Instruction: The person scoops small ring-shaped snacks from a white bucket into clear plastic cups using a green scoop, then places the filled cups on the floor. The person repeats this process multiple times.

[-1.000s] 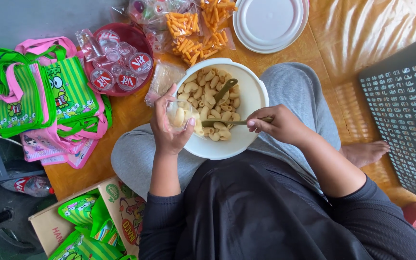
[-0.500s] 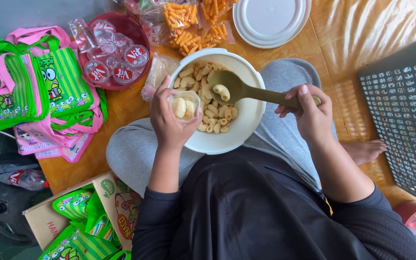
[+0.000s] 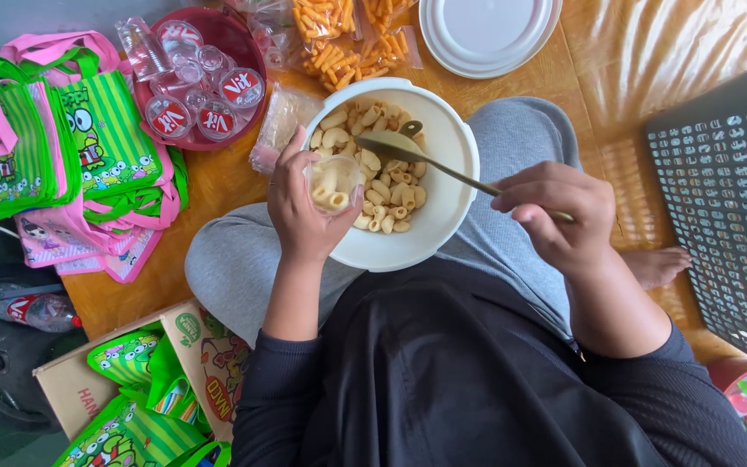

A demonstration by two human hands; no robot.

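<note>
Brown spoon [image 3: 408, 151] in right hand [image 3: 555, 212], raised over bowl [image 3: 443, 229]

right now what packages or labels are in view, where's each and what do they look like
Sealed small cups: red basin top left, clear with red-and-white lids.
Snack bags: top centre, clear, orange sticks inside.
Cardboard box: bottom left, brown with coloured printed flaps.
Bottle: left edge, lying down, red label.

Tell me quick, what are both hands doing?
Left hand: closed around a small clear cup of snacks.
Right hand: closed on the spoon handle.
</note>
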